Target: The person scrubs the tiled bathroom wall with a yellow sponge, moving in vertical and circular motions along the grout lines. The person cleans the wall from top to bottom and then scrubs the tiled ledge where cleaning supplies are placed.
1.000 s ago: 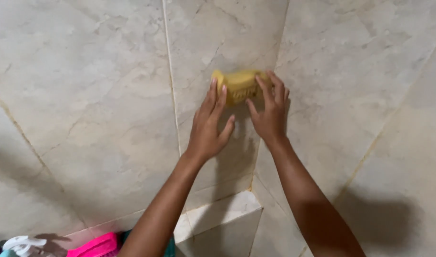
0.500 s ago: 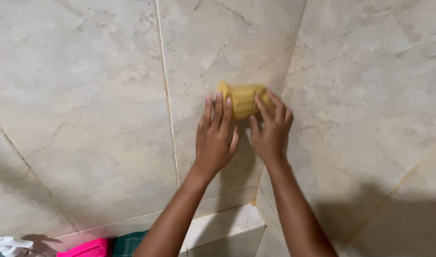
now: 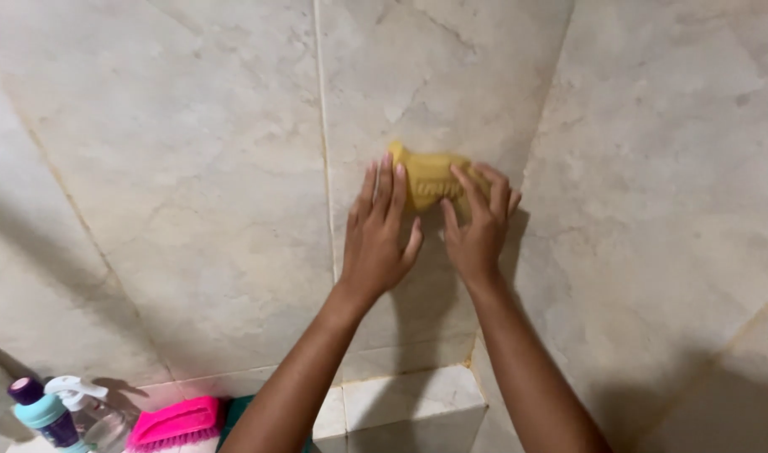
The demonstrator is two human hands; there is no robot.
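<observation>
Yellow cloth [image 3: 430, 178], bunched into a ribbed wad, sits pressed against the pale marbled wall tile [image 3: 191, 168], just beside the inside corner where two walls meet. Both hands bear on it. The left hand [image 3: 382, 235] lies flat and spread, its fingers [image 3: 385, 186] reaching up over the cloth's left edge, palm on the tile below the cloth. The right hand [image 3: 478, 225] is also spread, its fingertips laid over the cloth's right half; neither hand is closed around the cloth, they pin it to the wall rather than grip it.

As a judgement, this reads as a wiping stroke on the tile near the corner, with the cloth pushed along under flat fingers. Carrying on would call for steady, even pressure from both hands so the wad does not slip out from beneath the fingers or catch on the grout line [image 3: 323, 134] left of the cloth.

Well below the cloth and far to its left stand the cleaning things: a bottle [image 3: 46, 413] with a teal body and dark purple cap, a clear spray bottle [image 3: 86, 406] with a white trigger just right of it, and a bright pink scrubbing brush [image 3: 176, 423] right of that. Any labels are too small to make out. A low tiled ledge [image 3: 409, 398] sits directly beneath the cloth.
</observation>
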